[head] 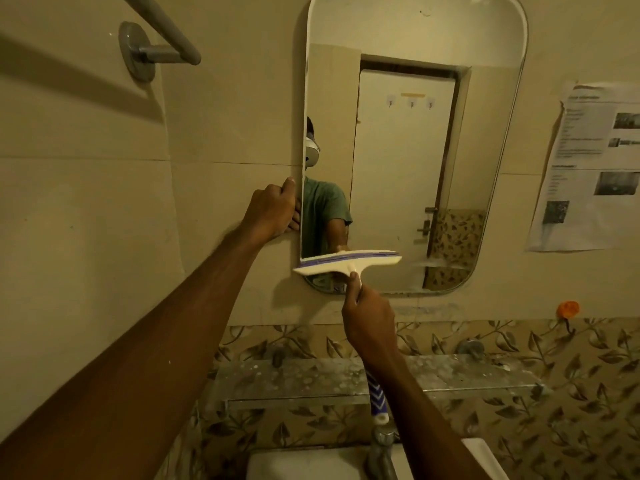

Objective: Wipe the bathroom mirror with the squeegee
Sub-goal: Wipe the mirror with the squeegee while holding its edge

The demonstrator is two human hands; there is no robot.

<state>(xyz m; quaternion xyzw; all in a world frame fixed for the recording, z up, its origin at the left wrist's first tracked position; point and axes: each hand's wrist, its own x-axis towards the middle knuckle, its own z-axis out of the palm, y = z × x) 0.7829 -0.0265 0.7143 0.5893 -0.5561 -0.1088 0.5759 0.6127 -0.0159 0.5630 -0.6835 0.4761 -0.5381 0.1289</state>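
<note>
I note the right hand point(369, 323) with fingers clamped on the squeegee point(346, 263) handle; its blade lies against the mirror point(415, 150) near the lower left corner. The left hand point(273, 211) grips the mirror's left edge, fingers curled around it. A glass shelf point(311, 379) sits below.

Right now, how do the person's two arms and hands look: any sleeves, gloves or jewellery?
Both forearms are bare: no sleeves, gloves, watch or bracelet show. The left hand and right hand show no rings. The mirror reflects a green short-sleeved shirt.
</note>
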